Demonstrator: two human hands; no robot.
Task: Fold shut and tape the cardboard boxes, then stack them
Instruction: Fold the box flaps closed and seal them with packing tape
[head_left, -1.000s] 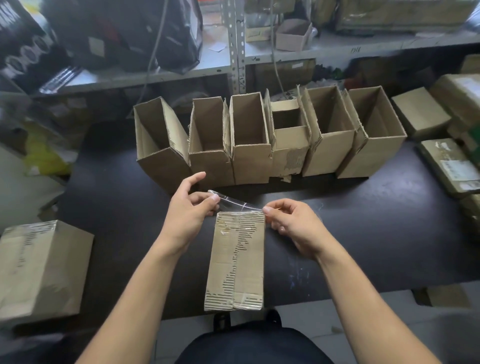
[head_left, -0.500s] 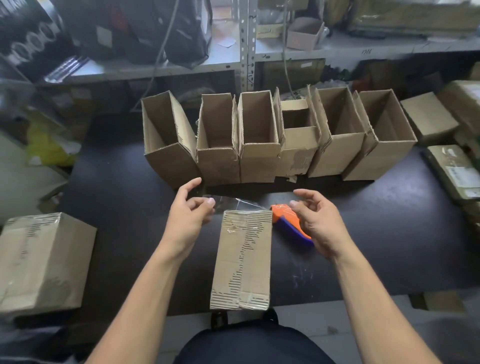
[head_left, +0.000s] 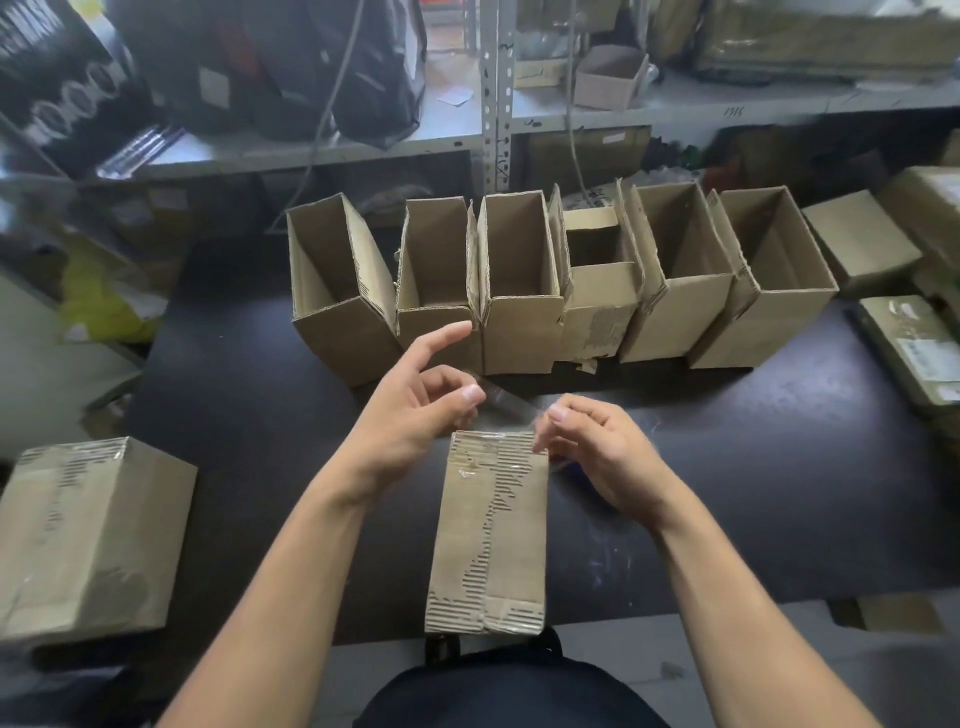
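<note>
Fingers (head_left: 470, 395) of both hands pinching clear tape (head_left: 506, 402), over closed box (head_left: 491, 535)

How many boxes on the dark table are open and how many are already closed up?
Open boxes in the back row: 6
Closed boxes: 2, the taped box under the hands and another closed box at the left edge
Total: 8
Boxes on the shelves and at the far right are left out.
</note>
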